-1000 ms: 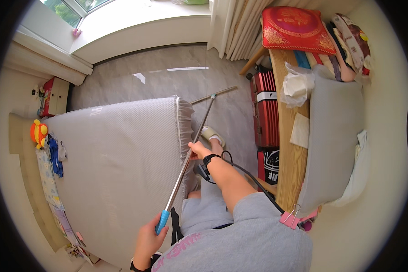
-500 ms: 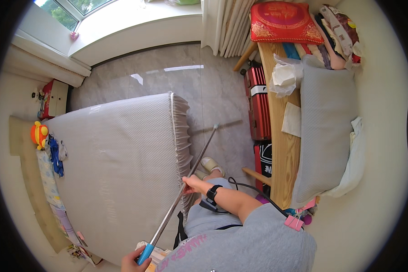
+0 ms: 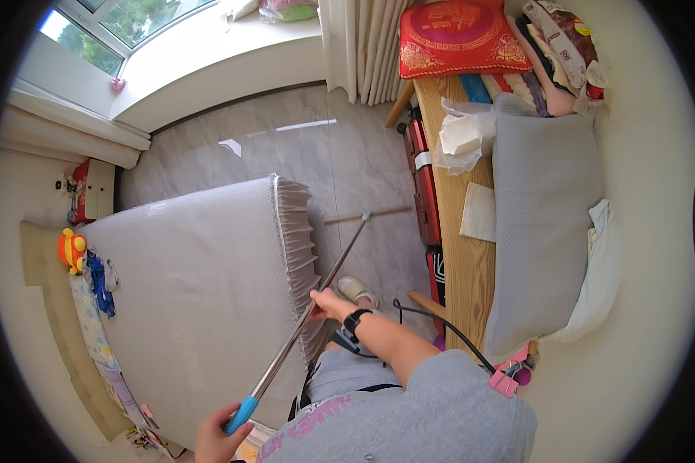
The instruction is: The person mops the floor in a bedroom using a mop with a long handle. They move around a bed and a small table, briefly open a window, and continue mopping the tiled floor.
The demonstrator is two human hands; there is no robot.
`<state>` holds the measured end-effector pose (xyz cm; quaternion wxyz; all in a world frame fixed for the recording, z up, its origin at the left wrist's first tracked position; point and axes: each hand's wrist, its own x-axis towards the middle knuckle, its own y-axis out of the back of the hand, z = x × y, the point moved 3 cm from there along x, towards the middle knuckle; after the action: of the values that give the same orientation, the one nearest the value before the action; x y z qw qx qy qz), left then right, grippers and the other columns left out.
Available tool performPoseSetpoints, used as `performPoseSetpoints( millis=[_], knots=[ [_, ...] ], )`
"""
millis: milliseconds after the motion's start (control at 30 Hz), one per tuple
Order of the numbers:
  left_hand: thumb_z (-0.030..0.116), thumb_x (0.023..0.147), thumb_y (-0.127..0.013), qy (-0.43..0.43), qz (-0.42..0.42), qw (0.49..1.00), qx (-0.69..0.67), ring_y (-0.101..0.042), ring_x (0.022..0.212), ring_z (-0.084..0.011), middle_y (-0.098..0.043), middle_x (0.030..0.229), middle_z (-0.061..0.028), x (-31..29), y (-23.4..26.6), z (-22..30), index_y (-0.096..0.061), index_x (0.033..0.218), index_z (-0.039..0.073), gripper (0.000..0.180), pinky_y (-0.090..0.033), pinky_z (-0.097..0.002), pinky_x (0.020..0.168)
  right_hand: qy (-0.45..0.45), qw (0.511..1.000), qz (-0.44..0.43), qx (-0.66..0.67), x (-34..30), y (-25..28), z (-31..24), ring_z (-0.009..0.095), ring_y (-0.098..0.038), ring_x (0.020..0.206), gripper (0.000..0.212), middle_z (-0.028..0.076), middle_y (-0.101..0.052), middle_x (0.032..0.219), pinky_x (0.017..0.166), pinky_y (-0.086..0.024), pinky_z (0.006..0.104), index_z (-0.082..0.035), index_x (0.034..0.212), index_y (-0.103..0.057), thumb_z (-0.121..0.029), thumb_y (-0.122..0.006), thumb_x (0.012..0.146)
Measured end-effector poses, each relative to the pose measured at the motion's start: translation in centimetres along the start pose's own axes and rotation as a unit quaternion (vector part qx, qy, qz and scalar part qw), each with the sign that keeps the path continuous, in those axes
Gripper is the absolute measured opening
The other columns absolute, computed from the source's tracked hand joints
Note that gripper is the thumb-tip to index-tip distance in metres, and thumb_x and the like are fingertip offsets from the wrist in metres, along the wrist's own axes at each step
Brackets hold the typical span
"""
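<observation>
A long-handled flat mop (image 3: 286, 346) slants across the view, its metal pole ending in a blue grip (image 3: 242, 414). Its thin, wide head (image 3: 386, 211) lies on the grey floor between the bed and the wooden bench. My left hand (image 3: 218, 434) is closed around the blue grip at the lower edge. Farther up the pole, my right hand (image 3: 330, 304), with a black watch on the wrist, wraps round the metal beside the bed's ruffled edge. Beyond that hand, one slippered foot (image 3: 357, 291) stands on the floor.
The grey-covered bed (image 3: 201, 285) fills the left side. At right, a wooden bench (image 3: 471, 270) carries a grey pillow (image 3: 544, 224) and a red cushion (image 3: 463, 38); a red suitcase (image 3: 422, 185) stands under it. A black cable (image 3: 448, 324) loops near my right arm.
The view has shifted a little. The mop head has moved slightly right over the floor, closer to the red suitcase. Both hands keep their hold; only one slipper now shows.
</observation>
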<state>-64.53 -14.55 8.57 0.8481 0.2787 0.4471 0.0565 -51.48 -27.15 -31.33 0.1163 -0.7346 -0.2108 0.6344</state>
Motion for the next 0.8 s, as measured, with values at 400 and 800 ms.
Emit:
performPoseSetpoints(
  millis=[400, 800],
  knots=[
    [0.004, 0.071, -0.06, -0.277, 0.272, 0.917, 0.097, -0.056, 0.059, -0.0169, -0.06, 0.067, -0.0101, -1.4, 3.4, 10.7, -0.062, 0.076, 0.001, 0.006, -0.041, -0.0258, 0.051, 0.105, 0.992, -0.009, 0.064, -2.6, -1.5, -9.6, 0.025, -0.059, 0.06, 0.036, 0.014, -0.057, 0.068, 0.055, -0.053, 0.037, 0.003, 0.072, -0.051, -0.03, -0.046, 0.087],
    [0.023, 0.074, -0.057, -0.515, 0.273, 0.797, 0.159, -0.053, 0.052, -0.0295, -0.054, 0.055, -0.0104, 5.1, 1.1, 23.6, -0.056, 0.058, 0.007, 0.022, -0.041, -0.037, 0.047, 0.463, 0.874, 0.148, 0.017, -14.5, 5.5, -15.4, 0.016, -0.057, 0.056, 0.01, 0.011, -0.058, 0.071, 0.048, -0.05, 0.0289, -0.001, 0.09, -0.05, -0.007, -0.047, 0.083]
  ],
)
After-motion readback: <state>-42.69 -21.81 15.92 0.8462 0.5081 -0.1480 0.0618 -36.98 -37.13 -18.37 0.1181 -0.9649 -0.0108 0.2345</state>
